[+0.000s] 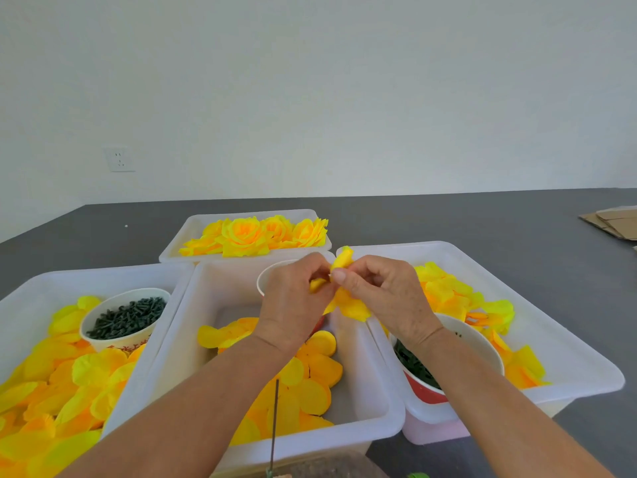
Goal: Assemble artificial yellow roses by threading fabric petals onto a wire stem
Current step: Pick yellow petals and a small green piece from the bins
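Note:
Both of my hands meet above the middle white bin (365,401) and hold a small bunch of yellow fabric petals (348,301). My left hand (293,298) pinches the petals from the left. My right hand (382,291) pinches them from the right, thumb on top. One petal tip sticks up above the fingers. A thin dark wire stem (274,422) stands upright near the bin's front edge, below my left forearm. Loose yellow petals (310,384) lie in the bin's bottom.
The left bin (31,288) holds petals and a paper cup of dark green plastic pieces (127,317). The right bin (565,343) holds petals and a red cup (482,346). Finished yellow roses (255,234) fill the far bin. Cardboard (613,220) lies at far right.

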{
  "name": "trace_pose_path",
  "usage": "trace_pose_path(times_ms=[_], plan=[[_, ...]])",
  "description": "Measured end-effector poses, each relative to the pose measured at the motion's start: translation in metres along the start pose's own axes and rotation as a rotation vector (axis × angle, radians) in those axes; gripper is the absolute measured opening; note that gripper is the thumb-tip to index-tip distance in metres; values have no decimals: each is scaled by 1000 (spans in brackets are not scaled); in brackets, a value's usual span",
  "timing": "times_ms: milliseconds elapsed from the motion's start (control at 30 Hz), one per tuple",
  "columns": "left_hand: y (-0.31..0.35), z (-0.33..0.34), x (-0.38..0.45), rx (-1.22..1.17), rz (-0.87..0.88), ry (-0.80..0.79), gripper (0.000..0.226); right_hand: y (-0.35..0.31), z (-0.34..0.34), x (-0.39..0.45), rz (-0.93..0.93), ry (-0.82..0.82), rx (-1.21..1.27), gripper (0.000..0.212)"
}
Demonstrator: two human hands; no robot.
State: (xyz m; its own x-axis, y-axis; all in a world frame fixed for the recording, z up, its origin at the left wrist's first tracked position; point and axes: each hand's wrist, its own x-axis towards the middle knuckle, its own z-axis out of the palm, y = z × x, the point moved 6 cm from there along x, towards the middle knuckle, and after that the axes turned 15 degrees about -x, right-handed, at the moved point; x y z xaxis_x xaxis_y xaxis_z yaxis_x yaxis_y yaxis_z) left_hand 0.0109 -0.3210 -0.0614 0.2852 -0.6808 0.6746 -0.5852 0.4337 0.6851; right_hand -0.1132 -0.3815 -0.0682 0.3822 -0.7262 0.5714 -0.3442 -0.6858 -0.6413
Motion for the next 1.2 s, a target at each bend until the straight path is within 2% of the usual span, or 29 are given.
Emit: trace_pose_path(times_ms=[67, 167, 333, 500, 867, 1033, 1200], plan=[[8, 6, -3, 29, 98, -78, 9, -1, 4, 1, 36, -56, 66, 28], [14, 11, -3, 1, 164, -154, 15, 4, 0, 2, 93, -43, 142, 26], [4, 9, -3, -159, -9, -135, 28, 6, 2, 1, 85, -95, 150, 5], [-5, 12, -3, -260, -157, -152, 34, 7, -1, 2, 101, -38, 87, 10], [-6, 16, -7, -467, -243, -203, 21, 12, -7, 4, 83, 70, -24, 36], [-10, 17, -7, -594, -345, -224, 15, 13, -3, 6, 107, -38, 155, 20], [-17, 13, -7, -674, -424, -150, 16, 12, 3, 4, 82, -164, 215, 14]])
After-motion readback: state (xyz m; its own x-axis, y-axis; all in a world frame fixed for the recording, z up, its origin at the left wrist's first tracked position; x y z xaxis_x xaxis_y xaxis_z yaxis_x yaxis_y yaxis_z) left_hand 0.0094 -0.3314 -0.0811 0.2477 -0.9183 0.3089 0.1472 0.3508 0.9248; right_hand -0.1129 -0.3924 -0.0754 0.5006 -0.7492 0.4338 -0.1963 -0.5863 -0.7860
